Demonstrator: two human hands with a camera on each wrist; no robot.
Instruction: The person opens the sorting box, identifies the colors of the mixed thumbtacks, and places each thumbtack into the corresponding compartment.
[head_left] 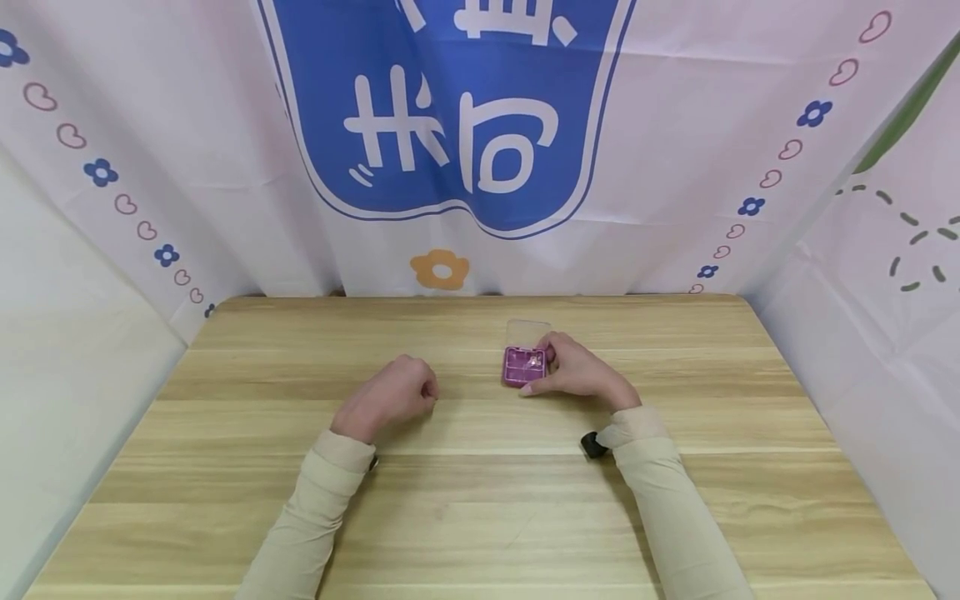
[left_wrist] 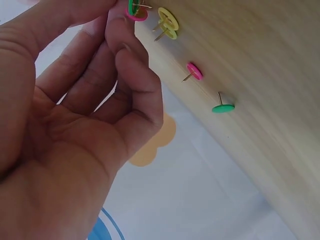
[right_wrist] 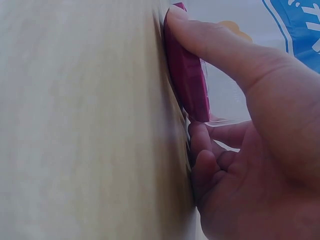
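A small purple pill box [head_left: 525, 367], divided into compartments, rests on the table with its clear lid [head_left: 528, 333] folded back. Something small and shiny lies in one compartment. My right hand [head_left: 576, 367] grips the box from its right side, thumb at the near edge [right_wrist: 187, 65] and fingers behind. Left of the box, my left hand [head_left: 393, 396] is low over the table, fingers curled. At its fingertips, by the frame's edge, it pinches a green thumbtack [left_wrist: 133, 6]; a pink thumbtack [left_wrist: 137, 15] is right beside it.
Several other thumbtacks lie on the wooden table [head_left: 480, 517] near the left hand: yellow ones [left_wrist: 168, 18], a pink one [left_wrist: 195, 71] and a green one [left_wrist: 223, 108], pins exposed. A printed curtain [head_left: 645, 258] hangs along the table's back edge.
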